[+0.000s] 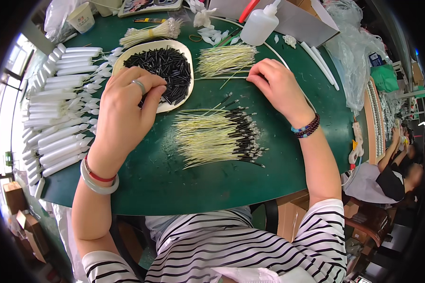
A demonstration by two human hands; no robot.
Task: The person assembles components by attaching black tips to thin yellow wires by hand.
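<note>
"Where are the wires [205, 137] lying?"

"They're sitting on the desk [212, 191], in two piles right of the bowl [178, 46]."

"How are they likely behaving?"

"They're looking light, thin and bendy, so they're calling for a pinch near one end. The shorter tubes [151, 63] filling the bowl are seeming light and prone to rolling; they're suiting a fingertip hold at mid-length."

"And the hands?"

"The left hand [123, 101] is hovering over the bowl, thumb and fingertips meeting; whether it's holding a tube, I cannot tell. The right hand [281, 87] is pinching a wire [236, 77] beside the farther pile."
</note>
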